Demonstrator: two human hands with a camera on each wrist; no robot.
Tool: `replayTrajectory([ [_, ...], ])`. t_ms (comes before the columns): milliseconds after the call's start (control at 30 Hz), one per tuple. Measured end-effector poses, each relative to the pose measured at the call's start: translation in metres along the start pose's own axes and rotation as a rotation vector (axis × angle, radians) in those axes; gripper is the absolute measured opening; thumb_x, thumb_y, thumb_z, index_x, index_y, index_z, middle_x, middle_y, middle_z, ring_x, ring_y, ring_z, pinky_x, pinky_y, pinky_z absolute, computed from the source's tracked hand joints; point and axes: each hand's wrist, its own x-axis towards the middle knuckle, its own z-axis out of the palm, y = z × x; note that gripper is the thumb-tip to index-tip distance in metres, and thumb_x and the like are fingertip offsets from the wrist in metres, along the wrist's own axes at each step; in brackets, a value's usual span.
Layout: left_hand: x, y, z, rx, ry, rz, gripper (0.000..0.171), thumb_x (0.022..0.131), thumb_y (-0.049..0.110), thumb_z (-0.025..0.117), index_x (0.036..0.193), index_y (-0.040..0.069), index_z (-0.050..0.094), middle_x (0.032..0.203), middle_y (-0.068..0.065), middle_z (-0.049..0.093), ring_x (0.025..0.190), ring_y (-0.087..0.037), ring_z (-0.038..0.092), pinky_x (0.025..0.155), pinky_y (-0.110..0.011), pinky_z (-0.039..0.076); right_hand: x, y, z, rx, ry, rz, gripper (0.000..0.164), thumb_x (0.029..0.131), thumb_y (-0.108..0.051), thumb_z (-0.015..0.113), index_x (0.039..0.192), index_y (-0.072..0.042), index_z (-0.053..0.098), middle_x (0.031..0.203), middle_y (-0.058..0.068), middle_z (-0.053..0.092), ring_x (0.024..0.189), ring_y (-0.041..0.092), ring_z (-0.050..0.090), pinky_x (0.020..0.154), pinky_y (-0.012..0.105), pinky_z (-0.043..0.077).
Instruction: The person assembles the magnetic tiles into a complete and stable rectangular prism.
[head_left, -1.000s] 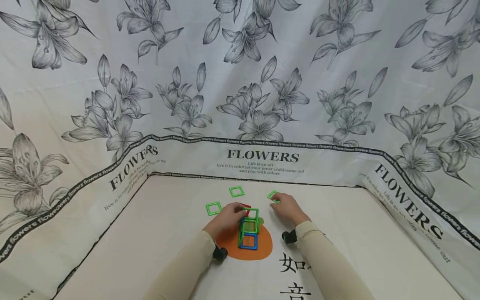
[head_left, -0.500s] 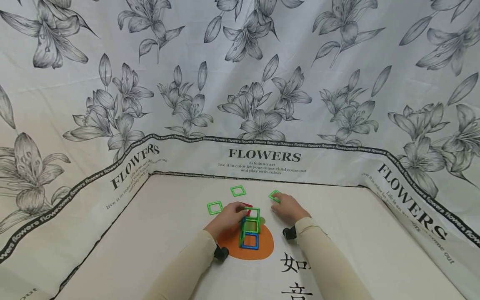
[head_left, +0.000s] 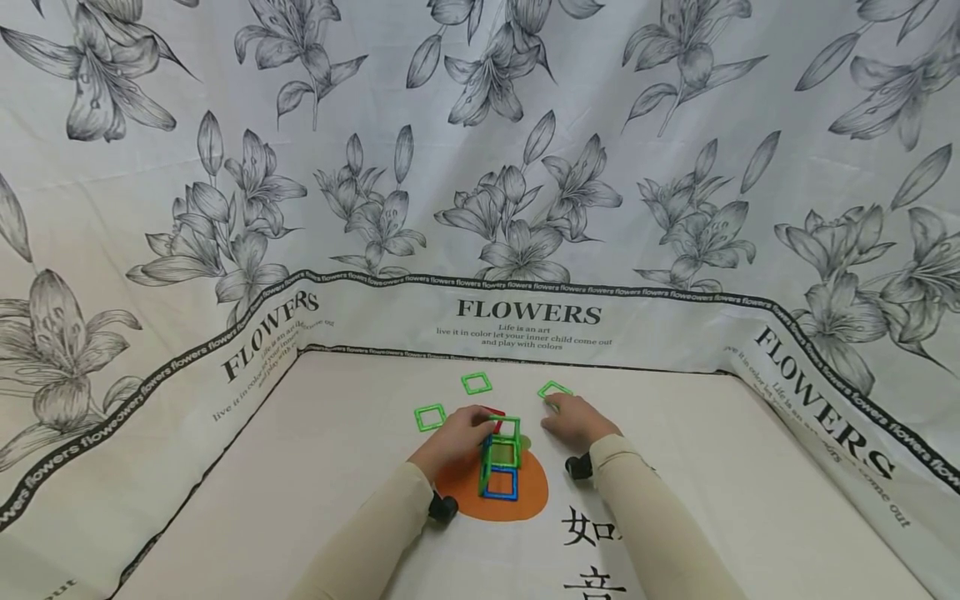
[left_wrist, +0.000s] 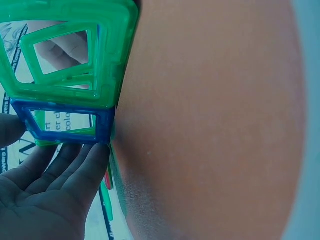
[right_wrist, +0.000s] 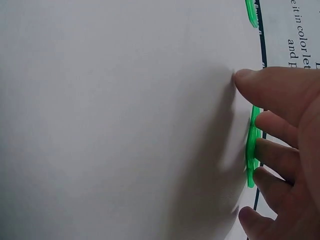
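My left hand (head_left: pixel 452 437) grips a small structure of square magnetic tiles from its left side. The structure has open green frames (head_left: pixel 517 429), a blue tile (head_left: pixel 501 497) at the near end and a red tile (head_left: pixel 497 425) at the far end. In the left wrist view, fingers lie along the underside of a blue tile (left_wrist: pixel 62 135), thumb at its left, below a large green tile (left_wrist: pixel 60 94). My right hand (head_left: pixel 581 419) touches a flat green square tile (head_left: pixel 555 384) at the back. In the right wrist view, its fingertips meet that tile's edge (right_wrist: pixel 251 155), thumb held apart.
Two more green square tiles lie on the cloth, one at the back (head_left: pixel 480 391) and one left of the left hand (head_left: pixel 430 407). An orange printed shape (head_left: pixel 531 493) is under the structure. Floral cloth walls (head_left: pixel 528 333) enclose the back and sides.
More of the green tile shows past my right fingertips now, and it lies a little farther right. My left hand and the structure have barely moved.
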Motion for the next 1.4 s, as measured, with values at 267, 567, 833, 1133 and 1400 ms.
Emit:
replayTrajectory([
  [267,0.0,0.002,0.002,-0.008,0.004,-0.012,0.032,0.098,0.033,0.054,0.123,0.013,0.061,0.119,-0.005,0.063,0.103,-0.02,0.056,0.1,-0.045,0.047,0.003,0.004,0.0,-0.045,0.043,-0.011,0.051,0.094,-0.028,0.059,0.14,-0.008,0.05,0.145,0.017,0.049,0.138,0.039,0.039,0.114,0.055,0.029],
  [567,0.0,0.001,0.003,0.014,0.005,-0.009,0.032,0.098,0.034,0.053,0.122,0.013,0.061,0.121,-0.006,0.062,0.107,-0.021,0.057,0.101,-0.046,0.047,0.002,0.005,0.002,-0.058,0.133,-0.02,0.033,0.091,-0.018,0.063,0.121,-0.006,0.066,0.129,0.015,0.061,0.126,0.036,0.051,0.108,0.053,0.038],
  [833,-0.001,-0.002,0.004,0.001,-0.004,-0.008,0.033,0.098,0.035,0.054,0.123,0.014,0.06,0.122,-0.005,0.062,0.107,-0.02,0.056,0.101,-0.046,0.047,-0.002,0.003,0.002,-0.119,0.145,-0.004,0.022,0.09,-0.012,0.063,0.109,-0.006,0.072,0.12,0.012,0.067,0.113,0.031,0.06,0.098,0.05,0.047],
  [1133,-0.003,-0.002,0.003,-0.004,-0.015,0.007,0.034,0.099,0.034,0.052,0.123,0.012,0.06,0.12,-0.005,0.063,0.106,-0.02,0.057,0.099,-0.045,0.048,-0.009,-0.005,0.004,-0.162,0.123,0.014,0.018,0.092,-0.011,0.06,0.104,-0.009,0.073,0.11,0.007,0.069,0.098,0.024,0.062,0.092,0.047,0.05],
  [1400,-0.003,0.001,-0.001,-0.005,-0.02,0.021,0.036,0.098,0.036,0.052,0.123,0.012,0.06,0.12,-0.006,0.063,0.104,-0.02,0.057,0.098,-0.044,0.048,-0.014,-0.011,0.0,-0.18,0.141,-0.012,0.02,0.093,-0.014,0.058,0.108,-0.009,0.07,0.109,0.008,0.068,0.098,0.025,0.062,0.092,0.046,0.05],
])
